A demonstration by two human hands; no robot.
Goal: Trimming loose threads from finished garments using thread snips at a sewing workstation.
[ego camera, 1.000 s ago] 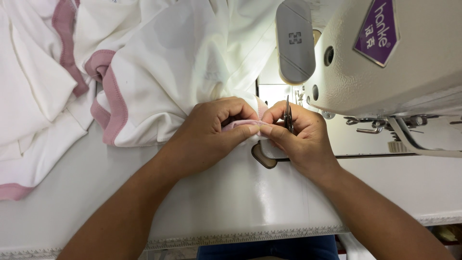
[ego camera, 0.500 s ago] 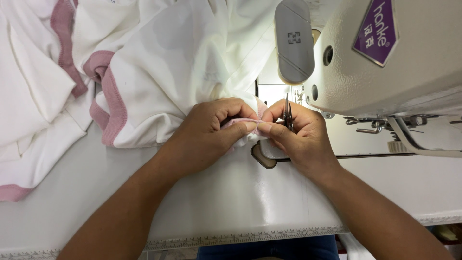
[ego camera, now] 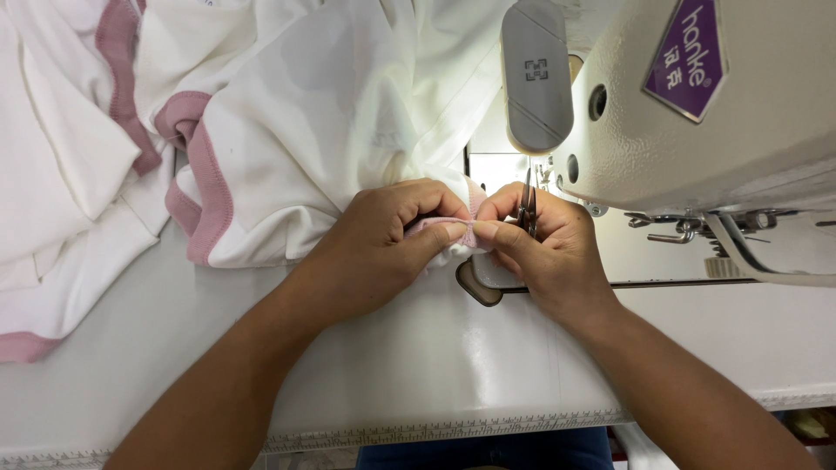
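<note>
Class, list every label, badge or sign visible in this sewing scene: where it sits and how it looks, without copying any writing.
Purple shield-shaped badge: upper right, on the cream sewing machine head, pale lettering.
Grey oblong plate: top centre, on the machine's end face, small square emblem.
No packages or screens.

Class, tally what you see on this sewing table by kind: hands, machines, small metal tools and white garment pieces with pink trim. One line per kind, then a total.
Hands: 2 (left hand, right hand)
Sewing machine: 1
Metal snips: 1
White garment pieces with pink trim: 2 at least; overlapping folds hide the exact count
Total: 6
</note>
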